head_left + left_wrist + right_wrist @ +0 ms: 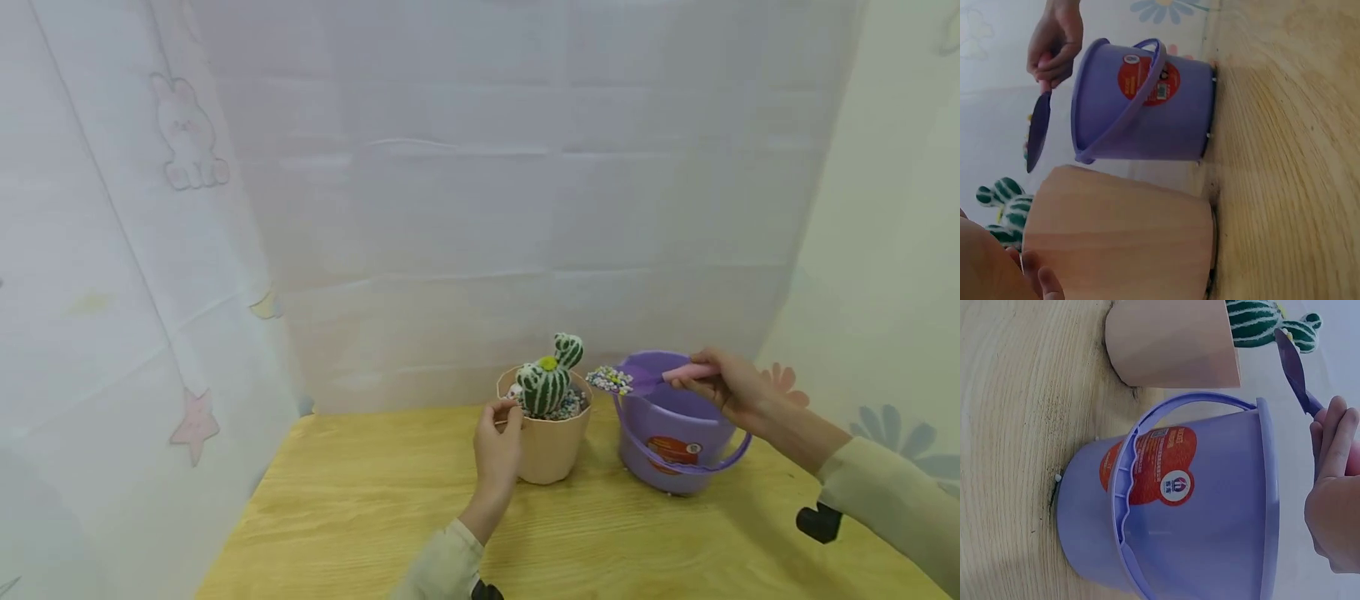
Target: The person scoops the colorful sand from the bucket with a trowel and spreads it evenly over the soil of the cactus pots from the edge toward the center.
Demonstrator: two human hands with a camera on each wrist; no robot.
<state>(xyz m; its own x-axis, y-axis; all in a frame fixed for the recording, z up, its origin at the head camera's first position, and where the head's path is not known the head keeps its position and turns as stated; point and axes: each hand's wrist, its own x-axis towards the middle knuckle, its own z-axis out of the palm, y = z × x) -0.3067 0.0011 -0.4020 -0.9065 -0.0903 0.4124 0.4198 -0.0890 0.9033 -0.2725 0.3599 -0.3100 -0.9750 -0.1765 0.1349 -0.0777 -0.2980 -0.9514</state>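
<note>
My right hand [727,387] grips the pink handle of a small garden trowel [647,380]. Its purple blade carries a heap of multicoloured pebbles [609,380] and hangs between the pot and the bucket, just above rim height. A peach flowerpot [553,450] holds a round green-and-white striped cactus [545,390] with a yellow flower, set among similar pebbles. At the pot's left rim, my left hand [497,450] pinches the edge with curled fingers. In the left wrist view, some fingertips [1049,281] lie against the pot's outer wall.
A purple bucket [645,425] with a red label stands right of the pot, its handle [1124,500] hanging down in front. Both stand on a wooden table [390,492]. A pale sheet [450,208] hangs behind, and patterned walls flank both sides.
</note>
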